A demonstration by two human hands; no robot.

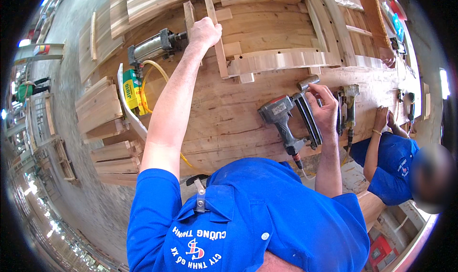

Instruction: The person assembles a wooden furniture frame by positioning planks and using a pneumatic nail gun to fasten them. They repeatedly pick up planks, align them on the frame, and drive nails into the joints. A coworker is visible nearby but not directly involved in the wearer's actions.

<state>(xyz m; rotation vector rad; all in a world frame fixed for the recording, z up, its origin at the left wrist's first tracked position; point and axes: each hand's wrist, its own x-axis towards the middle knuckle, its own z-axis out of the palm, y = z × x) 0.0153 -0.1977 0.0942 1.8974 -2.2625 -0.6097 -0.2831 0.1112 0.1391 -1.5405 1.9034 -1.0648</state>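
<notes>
My left hand [205,32] is closed around a short wooden strip [189,14], against the end rail of a slatted wooden frame [281,61]. The strip stands between that rail and the rod of a pneumatic cylinder [152,48]. My right hand [324,105] has its fingers bent in a pinch, fingertips at a grey metal cylindrical piece [309,82]; the rest of that piece is hidden. Beside this hand a grey and black nail gun [281,117] lies on the wooden worktable [214,114], its magazine close to my fingers.
A second nail gun [350,105] lies farther right. A co-worker [391,162] in blue stands at the right with hands at the table. Yellow air hose [160,71] loops near a green and yellow box [132,91]. Stacked boards [102,107] are at the left.
</notes>
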